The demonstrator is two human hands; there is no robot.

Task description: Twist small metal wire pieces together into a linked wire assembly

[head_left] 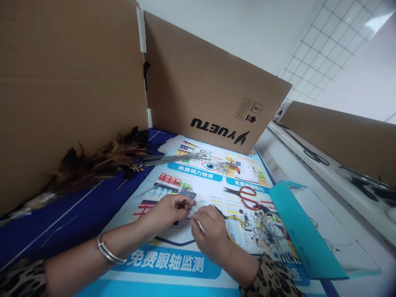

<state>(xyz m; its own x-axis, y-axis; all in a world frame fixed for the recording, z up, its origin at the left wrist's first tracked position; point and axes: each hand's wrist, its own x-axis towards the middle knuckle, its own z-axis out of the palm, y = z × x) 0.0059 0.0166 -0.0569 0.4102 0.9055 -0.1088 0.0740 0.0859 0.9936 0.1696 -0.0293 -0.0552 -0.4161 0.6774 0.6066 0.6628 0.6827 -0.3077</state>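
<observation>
My left hand (175, 209), a silver bangle on its wrist, is closed in a pinch over the printed sheet. Facing it, my right hand (210, 231) is closed too, its thumb and forefinger pressed together. Between the fingertips runs a short thin dark strand (188, 218), too small to make out fully; both hands seem to hold it. Yellow-handled pliers (238, 219) lie just beyond my right hand, partly hidden by it. Farther back, red-handled scissors (249, 197) rest with their blades pointing left.
Brown feathers (102, 159) line the left cardboard wall (71, 62). A bundle of thin metal wires (176, 157) lies at the back. On the right are tangled wire coils (274, 227) and a teal folder (306, 235). Another cardboard panel (201, 82) stands behind.
</observation>
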